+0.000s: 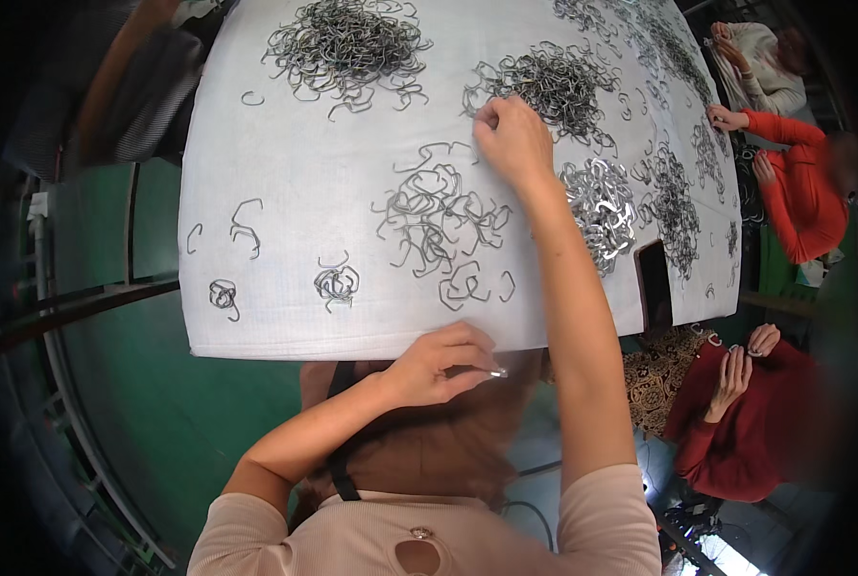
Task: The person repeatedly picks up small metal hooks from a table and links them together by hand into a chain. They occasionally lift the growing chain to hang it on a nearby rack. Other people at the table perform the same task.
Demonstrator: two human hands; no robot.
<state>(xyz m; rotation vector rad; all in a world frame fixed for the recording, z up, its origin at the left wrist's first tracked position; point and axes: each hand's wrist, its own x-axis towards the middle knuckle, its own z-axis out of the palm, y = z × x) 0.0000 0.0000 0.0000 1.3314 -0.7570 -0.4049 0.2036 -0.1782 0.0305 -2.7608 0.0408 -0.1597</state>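
My left hand is just off the near edge of the table, thumb and fingers pinched on a small shiny metal piece. Its exact shape is too small to tell. My right hand reaches far over the table, fingers curled together beside a pile of dark bent metal hooks. Whatever lies between those fingertips is hidden. Between my two hands a loose spread of bent hooks lies on the white tabletop. Right of my forearm sits a heap of brighter silver pieces.
Another hook pile stands at the far left, with small clusters near the front edge. A dark phone lies at the near right. Co-workers' hands show along the right side, with further hook piles before them.
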